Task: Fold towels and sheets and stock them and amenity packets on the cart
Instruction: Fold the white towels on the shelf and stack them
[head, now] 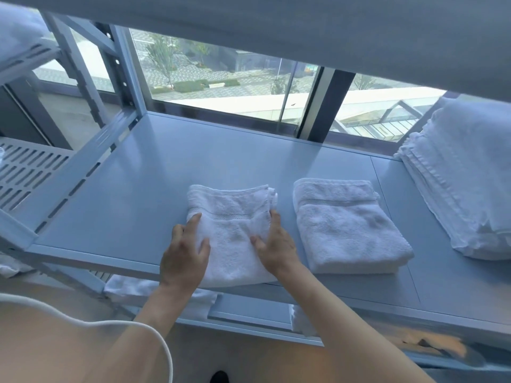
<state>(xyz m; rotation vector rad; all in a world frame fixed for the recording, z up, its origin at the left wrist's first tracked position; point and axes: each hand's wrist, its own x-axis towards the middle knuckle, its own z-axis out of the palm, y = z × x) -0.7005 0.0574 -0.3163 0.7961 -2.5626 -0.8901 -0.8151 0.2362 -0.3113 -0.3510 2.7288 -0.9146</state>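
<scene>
A folded white towel (232,230) of looped terry lies on the smooth pale-grey metal shelf (138,172), its near edge hanging just past the shelf's front lip. It is a soft, roughly square pad with a flat woven band running across its upper part; no label or writing can be read on it. The left hand (184,254) rests on the towel's left edge with fingers spread and lightly bent, fingertips touching the cloth. The right hand (276,244) rests on the towel's right side, fingers spread, thumb pointing inward over the pile. Neither hand pinches the fabric. Just to the right of the towel, apart from it, lies a second folded towel (348,228) of the same terry and woven band. Farther right of the towel, at the shelf's end, sits a tall stack of thin white linen (467,172) with ribbed, layered edges. Beyond the towel is a window (221,87). Left of it stands a perforated, slotted rack (27,172).
</scene>
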